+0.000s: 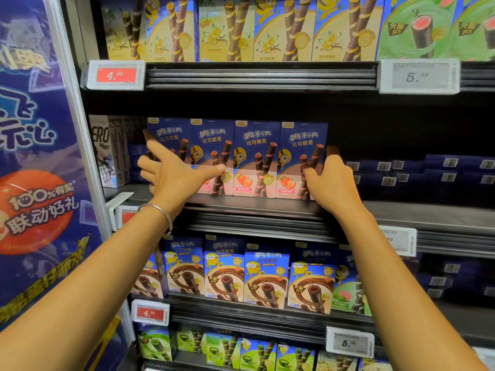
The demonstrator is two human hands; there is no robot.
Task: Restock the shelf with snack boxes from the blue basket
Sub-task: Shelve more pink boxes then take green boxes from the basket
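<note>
A person's 2 hands bracket a row of 4 strawberry wafer-roll boxes (257,159) standing upright, faces forward and touching side by side, at the front of the middle shelf (415,214), centre of the frame. The left hand (174,175), a silver bangle (158,212) on its wrist, is spread wide: its forefinger runs up the row's left end and its thumb presses a box front. The right hand (334,180) lies against the right end, thumb on the front, straight fingers reaching along the side and partly hidden. Neither hand carries a box.

The restock looks part done. This row seems placed and is being squared up, while the shelf to its right shows bare front space, with only dark blue cartons (428,170) lying flat at the back. The blue basket is out of view, so the remaining stock cannot be judged. The boxes are blue cardboard, with cartoon figures, printed wafer rolls and pink strawberry panels.
</note>
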